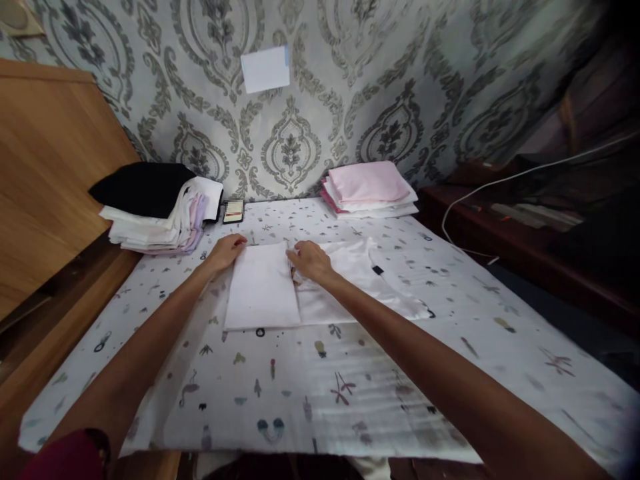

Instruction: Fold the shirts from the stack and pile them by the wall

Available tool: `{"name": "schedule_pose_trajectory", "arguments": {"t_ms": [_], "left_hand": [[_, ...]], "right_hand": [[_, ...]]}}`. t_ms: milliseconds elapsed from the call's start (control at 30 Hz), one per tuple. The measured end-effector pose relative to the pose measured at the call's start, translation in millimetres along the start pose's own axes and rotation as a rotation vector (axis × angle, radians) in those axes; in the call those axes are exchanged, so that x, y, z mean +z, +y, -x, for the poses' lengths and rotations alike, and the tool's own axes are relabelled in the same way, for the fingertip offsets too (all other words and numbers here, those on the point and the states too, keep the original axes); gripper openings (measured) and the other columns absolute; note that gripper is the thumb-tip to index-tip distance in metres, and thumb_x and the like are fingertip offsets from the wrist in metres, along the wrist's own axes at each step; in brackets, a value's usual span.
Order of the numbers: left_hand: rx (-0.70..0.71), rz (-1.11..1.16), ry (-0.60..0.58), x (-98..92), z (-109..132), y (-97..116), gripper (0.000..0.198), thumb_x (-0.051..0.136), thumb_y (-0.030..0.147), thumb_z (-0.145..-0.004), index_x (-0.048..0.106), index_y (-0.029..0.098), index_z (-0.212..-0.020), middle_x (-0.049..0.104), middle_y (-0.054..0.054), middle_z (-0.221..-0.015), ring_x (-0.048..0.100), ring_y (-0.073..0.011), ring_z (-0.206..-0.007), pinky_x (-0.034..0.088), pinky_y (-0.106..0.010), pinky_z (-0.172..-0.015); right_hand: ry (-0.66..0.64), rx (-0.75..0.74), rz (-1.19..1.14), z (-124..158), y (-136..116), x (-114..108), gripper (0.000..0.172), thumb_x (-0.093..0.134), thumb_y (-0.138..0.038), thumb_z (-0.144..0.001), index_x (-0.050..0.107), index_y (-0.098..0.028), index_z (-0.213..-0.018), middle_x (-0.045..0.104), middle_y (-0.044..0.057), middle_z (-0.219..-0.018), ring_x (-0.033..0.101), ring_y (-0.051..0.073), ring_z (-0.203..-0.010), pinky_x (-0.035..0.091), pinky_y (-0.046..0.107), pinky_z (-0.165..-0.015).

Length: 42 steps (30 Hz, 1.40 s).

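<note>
Head view: white garment [315,307] part-folded, long axis left-right, black-tagged end pointing right.

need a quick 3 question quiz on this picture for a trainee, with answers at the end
1. Multiple choice: what colour is on top of the right pile? A black, B pink, C green
2. True or false: the black cloth lies on the left pile.
3. Fill in: the left hand and right hand are at a partly folded ____ garment.

Key: 1 B; 2 true; 3 white
</note>
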<state>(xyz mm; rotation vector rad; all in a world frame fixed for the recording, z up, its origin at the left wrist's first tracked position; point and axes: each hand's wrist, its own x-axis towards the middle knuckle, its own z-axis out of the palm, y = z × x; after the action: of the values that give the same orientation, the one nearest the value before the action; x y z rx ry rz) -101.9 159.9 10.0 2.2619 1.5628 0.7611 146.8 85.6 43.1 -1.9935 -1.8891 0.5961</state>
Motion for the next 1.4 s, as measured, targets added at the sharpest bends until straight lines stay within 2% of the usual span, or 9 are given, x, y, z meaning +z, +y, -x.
{"name": "schedule_pose_trajectory", "arguments": {"t_ms": [133, 300, 533, 600, 767, 900, 1067, 1233, 1400], "left_hand": [[0.015, 0.029, 0.008, 5.9, 3.3, -5.7, 0.014, 0.052, 0.027, -0.084, 0.064, 0.02, -0.081, 0.069, -0.005, -0.09, 0.062, -0.0218, -0.087, 0.05, -0.034, -0.082], [0.012, 0.056, 0.045, 9.6, 5.1, -8.9, 0.018, 0.046, 0.031, -0.09, 0.06, 0.02, -0.086, 0.067, -0.004, -0.09, 0.06, -0.02, -0.086, 0.049, -0.032, -0.08], [0.019, -0.035, 0.066, 19.7, 2.5, -5.6, 0.012, 0.051, 0.024, -0.088, 0.06, 0.023, -0.08, 0.061, -0.005, -0.079, 0.055, -0.0263, -0.093, 0.045, -0.041, -0.089], [0.023, -0.052, 0.072, 19.7, 2.9, -3.8, 0.012, 0.05, 0.022, -0.088, 0.06, 0.023, -0.08, 0.062, -0.006, -0.082, 0.054, -0.028, -0.098, 0.043, -0.044, -0.093], [0.04, 0.073, 0.044, 9.7, -0.5, -7.2, 0.011, 0.049, 0.023, -0.088, 0.059, 0.021, -0.084, 0.067, -0.007, -0.105, 0.054, -0.0245, -0.107, 0.044, -0.039, -0.094], [0.052, 0.231, -0.095, 4.4, -9.2, -13.5, 0.012, 0.05, 0.03, -0.086, 0.055, 0.02, -0.081, 0.065, -0.003, -0.089, 0.058, -0.0199, -0.086, 0.047, -0.033, -0.079], [0.08, 0.199, -0.135, 3.2, -14.8, -13.8, 0.018, 0.045, 0.035, -0.09, 0.054, 0.021, -0.083, 0.059, 0.0, -0.078, 0.055, -0.0184, -0.076, 0.045, -0.03, -0.07], [0.1, 0.061, -0.118, 0.5, -7.7, -13.3, 0.012, 0.048, 0.029, -0.088, 0.056, 0.022, -0.082, 0.056, -0.003, -0.08, 0.053, -0.0235, -0.084, 0.044, -0.037, -0.083], [0.085, -0.1, -0.076, -3.9, 4.2, -6.4, 0.014, 0.047, 0.022, -0.089, 0.06, 0.021, -0.092, 0.061, -0.009, -0.092, 0.052, -0.0304, -0.101, 0.042, -0.046, -0.094]], "right_hand": [[0.007, 0.041, -0.02, -27.0, -7.4, 13.3, 0.014, 0.06, -0.03, -0.088, 0.068, -0.02, -0.092, 0.071, 0.011, -0.111, 0.064, 0.026, -0.105, 0.049, 0.033, -0.079], [0.044, 0.042, -0.11, -32.4, -6.0, 21.7, 0.01, 0.056, -0.018, -0.085, 0.064, -0.022, -0.088, 0.072, 0.005, -0.098, 0.067, 0.021, -0.092, 0.048, 0.027, -0.07], [-0.034, 0.104, -0.241, -53.5, 4.6, 29.1, 0.007, 0.058, -0.012, -0.08, 0.062, -0.018, -0.078, 0.059, -0.002, -0.051, 0.061, 0.014, -0.052, 0.044, 0.022, -0.054], [-0.021, 0.095, -0.23, -55.2, 6.0, 28.8, 0.008, 0.06, -0.012, -0.077, 0.063, -0.019, -0.08, 0.061, -0.002, -0.054, 0.063, 0.015, -0.057, 0.046, 0.022, -0.058], [0.074, 0.031, -0.186, -48.5, 4.6, 27.9, 0.009, 0.055, -0.021, -0.084, 0.063, -0.021, -0.09, 0.07, 0.004, -0.088, 0.065, 0.021, -0.089, 0.05, 0.03, -0.08], [0.092, -0.009, -0.197, -43.8, 1.6, 29.0, 0.013, 0.049, -0.023, -0.09, 0.061, -0.022, -0.097, 0.07, 0.005, -0.095, 0.064, 0.021, -0.09, 0.051, 0.031, -0.08], [0.08, -0.01, -0.196, -40.4, -0.4, 30.4, 0.016, 0.047, -0.021, -0.091, 0.061, -0.02, -0.1, 0.07, 0.006, -0.097, 0.064, 0.02, -0.084, 0.053, 0.03, -0.072], [0.027, 0.017, -0.163, -37.9, -2.4, 30.4, 0.021, 0.048, -0.017, -0.089, 0.064, -0.019, -0.102, 0.07, 0.006, -0.094, 0.065, 0.019, -0.074, 0.054, 0.03, -0.067], [0.033, 0.009, -0.075, -32.0, -9.5, 22.5, 0.021, 0.051, -0.015, -0.089, 0.065, -0.017, -0.105, 0.07, 0.011, -0.105, 0.066, 0.026, -0.099, 0.052, 0.036, -0.086]]}}
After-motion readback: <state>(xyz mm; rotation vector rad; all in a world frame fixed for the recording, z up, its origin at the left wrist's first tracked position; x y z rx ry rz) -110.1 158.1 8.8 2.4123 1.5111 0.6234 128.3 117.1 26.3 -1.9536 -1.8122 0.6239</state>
